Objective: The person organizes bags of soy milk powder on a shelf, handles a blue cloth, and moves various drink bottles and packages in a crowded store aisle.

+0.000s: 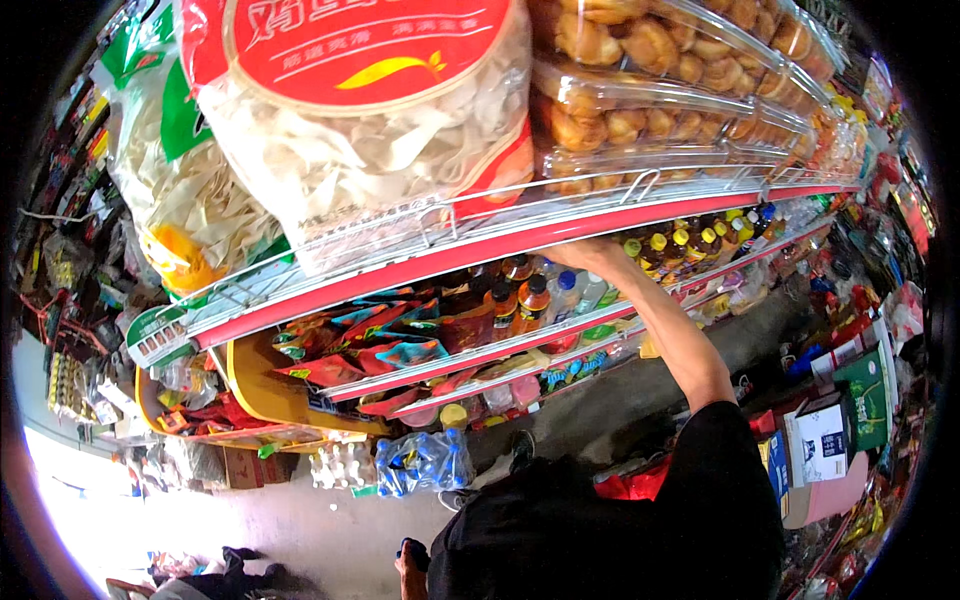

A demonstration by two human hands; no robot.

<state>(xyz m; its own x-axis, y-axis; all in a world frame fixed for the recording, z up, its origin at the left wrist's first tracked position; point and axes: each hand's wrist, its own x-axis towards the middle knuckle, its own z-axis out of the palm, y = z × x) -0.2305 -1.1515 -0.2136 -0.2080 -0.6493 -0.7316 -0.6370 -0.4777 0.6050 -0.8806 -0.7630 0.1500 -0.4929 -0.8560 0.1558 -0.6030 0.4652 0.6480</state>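
Note:
My right arm reaches up to the store shelving, and my right hand (574,253) is partly behind the red-edged upper shelf (480,253). Its fingers are hidden, so I cannot tell what they touch. Capped drink bottles (534,300) stand on the shelf below, beside bagged snacks (375,334). On the upper shelf are a large bag of wide dried noodles (360,157), a green-marked noodle bag (195,195) and stacked clear plastic boxes of brown baked snacks (652,112). Low at my side, my left hand (409,564) is closed around a small dark object (417,553).
Shrink-wrapped blue-capped bottles (424,461) and a cardboard box (244,465) rest on the floor. Cartons (821,442) stand at right. A yellow-edged shelf end (247,375) curves out at left. What seems to be a person (202,585) is at the lower left.

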